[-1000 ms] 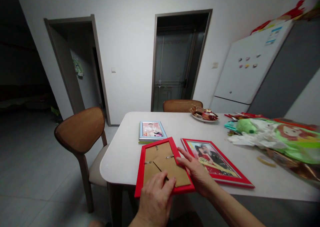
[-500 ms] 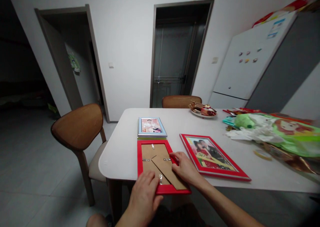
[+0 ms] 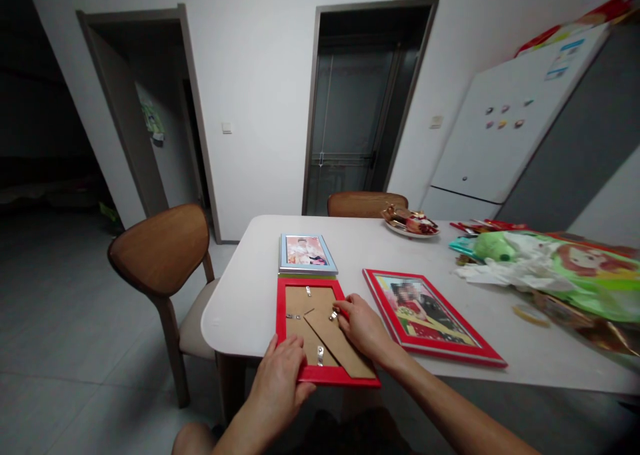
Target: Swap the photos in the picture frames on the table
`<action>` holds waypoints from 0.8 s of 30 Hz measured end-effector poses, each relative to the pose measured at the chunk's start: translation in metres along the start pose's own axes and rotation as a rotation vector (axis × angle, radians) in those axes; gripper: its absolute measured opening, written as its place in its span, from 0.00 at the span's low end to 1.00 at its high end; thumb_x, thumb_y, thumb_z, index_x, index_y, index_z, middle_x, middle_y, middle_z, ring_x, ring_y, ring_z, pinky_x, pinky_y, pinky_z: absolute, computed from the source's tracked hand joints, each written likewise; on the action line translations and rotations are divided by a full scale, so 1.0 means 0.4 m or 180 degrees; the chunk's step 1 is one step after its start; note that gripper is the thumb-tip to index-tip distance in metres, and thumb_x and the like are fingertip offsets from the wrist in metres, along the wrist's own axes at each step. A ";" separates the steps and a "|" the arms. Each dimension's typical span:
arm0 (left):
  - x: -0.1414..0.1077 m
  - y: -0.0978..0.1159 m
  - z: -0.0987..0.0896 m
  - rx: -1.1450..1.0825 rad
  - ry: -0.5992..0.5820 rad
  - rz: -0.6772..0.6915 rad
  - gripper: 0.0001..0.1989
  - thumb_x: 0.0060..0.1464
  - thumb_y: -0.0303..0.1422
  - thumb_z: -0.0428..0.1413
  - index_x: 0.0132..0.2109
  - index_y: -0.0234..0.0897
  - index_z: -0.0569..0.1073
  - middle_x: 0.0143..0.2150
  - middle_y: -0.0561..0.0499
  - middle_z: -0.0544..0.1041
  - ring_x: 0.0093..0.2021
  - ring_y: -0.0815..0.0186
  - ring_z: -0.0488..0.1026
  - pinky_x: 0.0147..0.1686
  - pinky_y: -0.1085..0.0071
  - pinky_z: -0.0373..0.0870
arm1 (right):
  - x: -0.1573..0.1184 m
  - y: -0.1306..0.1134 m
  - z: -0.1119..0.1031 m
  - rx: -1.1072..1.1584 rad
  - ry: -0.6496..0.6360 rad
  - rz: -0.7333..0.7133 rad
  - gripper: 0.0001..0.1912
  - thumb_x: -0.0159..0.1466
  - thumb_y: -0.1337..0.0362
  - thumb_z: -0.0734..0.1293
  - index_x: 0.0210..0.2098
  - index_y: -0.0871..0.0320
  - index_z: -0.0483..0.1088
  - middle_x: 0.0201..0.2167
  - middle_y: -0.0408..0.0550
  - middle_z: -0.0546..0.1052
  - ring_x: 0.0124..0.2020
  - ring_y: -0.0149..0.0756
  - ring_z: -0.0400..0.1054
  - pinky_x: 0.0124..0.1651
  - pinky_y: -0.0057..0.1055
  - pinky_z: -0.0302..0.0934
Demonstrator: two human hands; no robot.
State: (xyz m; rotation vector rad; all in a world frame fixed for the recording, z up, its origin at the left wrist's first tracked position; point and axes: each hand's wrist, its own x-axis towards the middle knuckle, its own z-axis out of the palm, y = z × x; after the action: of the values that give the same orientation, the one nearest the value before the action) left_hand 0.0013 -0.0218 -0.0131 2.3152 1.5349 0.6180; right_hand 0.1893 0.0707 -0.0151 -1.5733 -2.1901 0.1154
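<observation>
A red picture frame (image 3: 281,308) lies face down at the table's front edge, its brown backing board (image 3: 300,301) upward. The board carries a slanting stand flap (image 3: 345,348) and several small metal clips. My left hand (image 3: 283,368) holds the frame's lower left corner, fingers over the rim and thumb along the bottom edge. At the right rim, the curled fingers of my right hand (image 3: 364,325) are on a metal clip (image 3: 333,315), which sits at a slant. The left clip (image 3: 293,317) lies across the rim.
Behind stands a light blue framed photo (image 3: 307,253), lying face up. To the right lies another red framed photo (image 3: 423,308). Farther right are a tape roll (image 3: 531,315), green plastic packaging (image 3: 595,275) and a plate of items (image 3: 413,233). A wooden chair (image 3: 163,255) stands left.
The right clip has turned from level to slanted under my right fingers. My left hand has shifted slightly left along the frame's corner. The view has moved a little.
</observation>
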 end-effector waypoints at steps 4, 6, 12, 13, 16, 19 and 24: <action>-0.002 -0.005 0.005 0.0036 0.0048 0.0016 0.17 0.41 0.28 0.57 0.41 0.35 0.67 0.52 0.40 0.66 0.53 0.58 0.61 0.55 0.54 0.49 | -0.046 -0.038 -0.022 0.0476 -0.0316 -0.0905 0.13 0.54 0.67 0.60 0.37 0.55 0.72 0.45 0.53 0.66 0.46 0.39 0.59 0.47 0.34 0.53; -0.002 -0.006 0.009 0.0084 0.0039 -0.0009 0.18 0.41 0.28 0.57 0.43 0.34 0.67 0.52 0.40 0.66 0.53 0.58 0.61 0.55 0.54 0.50 | -0.058 -0.056 -0.027 0.0795 -0.0767 -0.1309 0.12 0.54 0.68 0.61 0.34 0.53 0.73 0.44 0.50 0.67 0.44 0.36 0.60 0.47 0.33 0.53; 0.003 -0.008 0.017 0.0176 0.0019 -0.0062 0.23 0.41 0.28 0.58 0.47 0.32 0.65 0.52 0.39 0.66 0.53 0.58 0.61 0.55 0.55 0.50 | -0.056 -0.072 -0.009 0.0901 -0.0830 -0.1249 0.08 0.51 0.69 0.64 0.28 0.53 0.74 0.42 0.49 0.68 0.44 0.37 0.60 0.47 0.36 0.52; 0.003 -0.008 0.017 0.0188 0.0017 -0.0060 0.24 0.41 0.28 0.58 0.48 0.31 0.65 0.52 0.39 0.66 0.53 0.58 0.61 0.55 0.55 0.50 | -0.055 -0.073 -0.007 0.0872 -0.0782 -0.1213 0.08 0.51 0.69 0.64 0.28 0.54 0.74 0.41 0.49 0.69 0.43 0.37 0.60 0.47 0.36 0.52; 0.002 -0.006 0.016 0.0198 -0.0014 -0.0048 0.25 0.41 0.27 0.57 0.49 0.30 0.64 0.53 0.40 0.65 0.54 0.58 0.60 0.55 0.55 0.50 | -0.046 -0.080 -0.004 0.0850 -0.0686 -0.1194 0.08 0.53 0.67 0.63 0.30 0.54 0.74 0.39 0.49 0.70 0.42 0.36 0.61 0.46 0.34 0.53; 0.001 -0.004 0.013 0.0198 -0.0016 -0.0039 0.26 0.41 0.27 0.57 0.50 0.30 0.63 0.53 0.39 0.65 0.54 0.58 0.60 0.55 0.55 0.50 | -0.017 -0.100 0.005 0.0851 -0.0519 -0.1077 0.11 0.57 0.64 0.59 0.36 0.56 0.71 0.38 0.49 0.71 0.41 0.35 0.61 0.44 0.31 0.54; 0.002 -0.006 0.015 0.0193 0.0080 0.0004 0.28 0.40 0.26 0.57 0.51 0.28 0.62 0.52 0.38 0.65 0.54 0.57 0.60 0.56 0.55 0.50 | 0.057 -0.158 0.049 0.0381 -0.0414 -0.0734 0.12 0.57 0.63 0.58 0.33 0.58 0.72 0.30 0.48 0.71 0.33 0.32 0.63 0.36 0.26 0.54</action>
State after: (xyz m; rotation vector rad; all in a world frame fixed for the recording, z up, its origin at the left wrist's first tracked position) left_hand 0.0026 -0.0203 -0.0193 2.3616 1.5846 0.6110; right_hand 0.1198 0.0732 -0.0060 -1.2713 -2.3993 0.2793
